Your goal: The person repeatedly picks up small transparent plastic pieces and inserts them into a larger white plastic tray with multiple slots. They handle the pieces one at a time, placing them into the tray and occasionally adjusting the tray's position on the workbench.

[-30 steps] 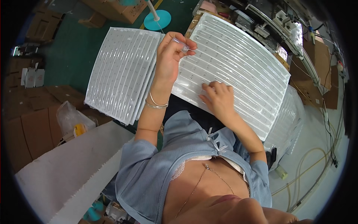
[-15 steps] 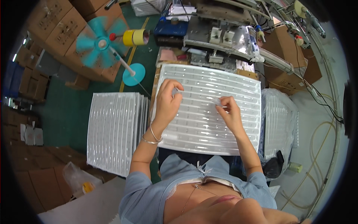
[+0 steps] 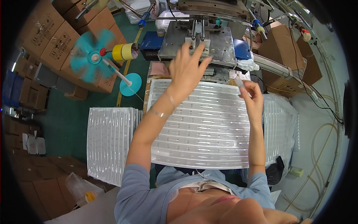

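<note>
My left hand point(image 3: 186, 69) reaches to the machine's metal fixture point(image 3: 197, 37), its fingers spread and nothing visible in them. The fingertips are at the near edge of the fixture; whether they touch it I cannot tell. A small clear tube-like piece point(image 3: 239, 81) is pinched between the thumb and fingers of my right hand point(image 3: 253, 98), above the far right corner of the tray. The white ribbed tray point(image 3: 201, 130) lies in front of me, with rows of small clear parts in its grooves.
Similar ribbed trays point(image 3: 108, 143) stand stacked at the left, and a plastic-wrapped stack point(image 3: 279, 123) stands at the right. A turquoise fan point(image 3: 95, 58) is beyond the left stack. Cardboard boxes point(image 3: 52, 33) fill the far left. A metal pipe point(image 3: 274, 63) runs rightward from the machine.
My left hand has gone from above the tray forward to the fixture, its fingers spreading. My right hand has moved right and forward with the clear piece. The fixture now shows differently placed parts.
</note>
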Action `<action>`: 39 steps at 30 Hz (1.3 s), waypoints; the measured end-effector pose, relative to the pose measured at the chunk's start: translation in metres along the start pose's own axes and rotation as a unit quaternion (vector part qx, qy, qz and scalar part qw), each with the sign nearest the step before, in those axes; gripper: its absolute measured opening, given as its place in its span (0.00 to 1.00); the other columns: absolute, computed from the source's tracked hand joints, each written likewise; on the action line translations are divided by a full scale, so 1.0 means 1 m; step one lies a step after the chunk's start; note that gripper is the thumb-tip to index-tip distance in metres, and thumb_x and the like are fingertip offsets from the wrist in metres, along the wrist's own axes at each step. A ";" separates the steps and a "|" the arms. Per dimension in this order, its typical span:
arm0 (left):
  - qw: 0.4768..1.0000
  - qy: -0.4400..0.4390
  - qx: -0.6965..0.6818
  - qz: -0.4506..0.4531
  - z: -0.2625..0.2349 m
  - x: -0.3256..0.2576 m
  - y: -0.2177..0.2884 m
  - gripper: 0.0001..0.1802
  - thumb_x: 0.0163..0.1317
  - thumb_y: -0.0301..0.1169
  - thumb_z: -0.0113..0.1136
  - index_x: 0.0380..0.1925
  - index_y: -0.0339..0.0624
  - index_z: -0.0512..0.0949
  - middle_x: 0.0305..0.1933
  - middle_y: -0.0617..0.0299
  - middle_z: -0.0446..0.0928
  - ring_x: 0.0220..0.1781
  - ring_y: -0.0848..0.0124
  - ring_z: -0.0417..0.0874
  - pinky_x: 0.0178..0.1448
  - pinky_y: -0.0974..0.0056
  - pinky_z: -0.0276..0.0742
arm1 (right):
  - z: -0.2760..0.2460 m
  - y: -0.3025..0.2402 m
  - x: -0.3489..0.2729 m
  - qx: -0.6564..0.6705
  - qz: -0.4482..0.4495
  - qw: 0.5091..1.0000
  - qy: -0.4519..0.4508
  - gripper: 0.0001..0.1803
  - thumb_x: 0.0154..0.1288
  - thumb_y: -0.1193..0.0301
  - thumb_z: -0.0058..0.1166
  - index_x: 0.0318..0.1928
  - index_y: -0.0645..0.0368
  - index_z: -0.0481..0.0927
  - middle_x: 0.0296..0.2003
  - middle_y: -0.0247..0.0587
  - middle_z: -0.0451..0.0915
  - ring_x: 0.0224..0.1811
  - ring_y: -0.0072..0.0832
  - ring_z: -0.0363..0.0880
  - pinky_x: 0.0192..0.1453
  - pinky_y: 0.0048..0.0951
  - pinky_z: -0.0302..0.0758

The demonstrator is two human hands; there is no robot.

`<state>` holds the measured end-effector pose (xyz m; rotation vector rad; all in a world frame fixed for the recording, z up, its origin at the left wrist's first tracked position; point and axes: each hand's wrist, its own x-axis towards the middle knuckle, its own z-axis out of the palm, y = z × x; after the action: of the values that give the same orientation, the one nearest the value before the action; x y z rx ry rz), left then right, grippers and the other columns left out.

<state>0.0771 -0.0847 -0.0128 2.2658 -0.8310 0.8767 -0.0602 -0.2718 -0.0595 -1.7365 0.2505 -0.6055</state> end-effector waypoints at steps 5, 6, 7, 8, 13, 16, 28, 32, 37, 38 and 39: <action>0.978 -0.135 0.159 0.024 0.050 0.079 0.005 0.21 0.52 0.48 0.60 0.40 0.49 0.80 0.35 0.56 0.77 0.37 0.60 0.78 0.36 0.59 0.76 | 0.015 -0.012 0.043 -0.126 -0.126 0.981 0.081 0.09 0.58 0.73 0.59 0.37 0.63 0.75 0.37 0.38 0.77 0.37 0.23 0.78 0.36 0.23 0.78; 0.982 -0.118 0.139 0.049 0.050 0.081 0.004 0.20 0.51 0.48 0.61 0.40 0.49 0.80 0.33 0.56 0.77 0.37 0.60 0.79 0.35 0.59 0.76 | 0.022 -0.018 0.052 -0.158 -0.160 0.970 0.088 0.09 0.58 0.73 0.59 0.37 0.62 0.75 0.35 0.38 0.77 0.36 0.24 0.78 0.36 0.24 0.78; 0.985 -0.100 0.122 0.074 0.048 0.082 0.002 0.20 0.50 0.47 0.62 0.39 0.49 0.80 0.31 0.57 0.77 0.36 0.60 0.79 0.35 0.60 0.76 | 0.032 -0.023 0.062 -0.173 -0.191 0.962 0.090 0.09 0.57 0.72 0.60 0.36 0.62 0.75 0.34 0.38 0.77 0.35 0.26 0.78 0.36 0.25 0.78; 0.986 -0.083 0.098 0.102 0.048 0.083 0.004 0.19 0.50 0.47 0.62 0.38 0.49 0.80 0.29 0.58 0.77 0.35 0.61 0.79 0.34 0.60 0.76 | 0.037 -0.028 0.071 -0.192 -0.219 0.952 0.095 0.09 0.57 0.72 0.60 0.35 0.61 0.75 0.32 0.39 0.76 0.34 0.28 0.78 0.35 0.27 0.77; 0.988 -0.043 -0.146 0.026 -0.010 0.022 -0.003 0.13 0.52 0.32 0.62 0.39 0.44 0.79 0.30 0.59 0.77 0.31 0.67 0.78 0.34 0.63 0.74 | 0.066 -0.042 0.124 -0.340 -0.329 0.873 0.119 0.09 0.55 0.67 0.60 0.32 0.56 0.75 0.28 0.39 0.77 0.32 0.38 0.77 0.34 0.39 0.69; 0.970 -0.114 -0.202 -0.068 -0.040 -0.026 -0.021 0.13 0.52 0.27 0.63 0.40 0.41 0.79 0.32 0.59 0.78 0.30 0.69 0.77 0.35 0.66 0.72 | 0.073 -0.027 0.157 -0.447 -0.362 0.810 0.112 0.10 0.54 0.62 0.59 0.33 0.52 0.76 0.27 0.37 0.78 0.32 0.41 0.75 0.34 0.44 0.63; 0.813 -0.090 -0.438 -0.374 -0.116 -0.117 -0.070 0.11 0.60 0.32 0.59 0.40 0.40 0.80 0.25 0.64 0.76 0.26 0.78 0.72 0.30 0.74 0.67 | 0.025 -0.011 0.052 -0.321 -0.194 0.924 0.074 0.23 0.54 0.55 0.62 0.41 0.62 0.77 0.38 0.44 0.80 0.39 0.34 0.77 0.42 0.31 0.71; 0.568 0.010 -0.672 -0.475 -0.135 -0.151 -0.096 0.19 0.67 0.37 0.49 0.53 0.36 0.70 0.33 0.60 0.78 0.29 0.77 0.76 0.29 0.74 0.70 | 0.064 0.012 -0.088 -0.341 -0.223 0.896 -0.176 0.15 0.52 0.64 0.62 0.38 0.57 0.78 0.34 0.38 0.78 0.35 0.36 0.73 0.39 0.36 0.65; 0.411 0.053 -0.769 -0.487 -0.131 -0.161 -0.095 0.21 0.67 0.34 0.48 0.57 0.37 0.66 0.44 0.54 0.78 0.46 0.68 0.80 0.37 0.71 0.79 | 0.106 -0.003 -0.180 -0.351 -0.237 0.854 -0.303 0.15 0.49 0.62 0.62 0.38 0.51 0.78 0.37 0.33 0.73 0.37 0.31 0.69 0.39 0.34 0.60; 0.419 0.050 -0.767 -0.484 -0.127 -0.165 -0.096 0.21 0.67 0.33 0.48 0.57 0.37 0.66 0.45 0.54 0.78 0.46 0.67 0.80 0.38 0.71 0.79 | 0.110 -0.004 -0.186 -0.351 -0.251 0.847 -0.310 0.15 0.49 0.63 0.62 0.37 0.51 0.77 0.37 0.33 0.73 0.37 0.31 0.69 0.40 0.34 0.61; 0.427 0.048 -0.764 -0.481 -0.123 -0.167 -0.095 0.21 0.66 0.33 0.49 0.57 0.37 0.67 0.45 0.54 0.78 0.46 0.67 0.80 0.39 0.70 0.79 | 0.112 -0.004 -0.192 -0.349 -0.256 0.842 -0.322 0.14 0.49 0.64 0.62 0.37 0.52 0.77 0.38 0.33 0.73 0.38 0.31 0.70 0.41 0.34 0.61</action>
<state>-0.0009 0.1181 -0.0843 0.5689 0.0772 -0.3939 -0.1635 -0.0859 -0.1223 -2.6429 -0.5637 -0.2626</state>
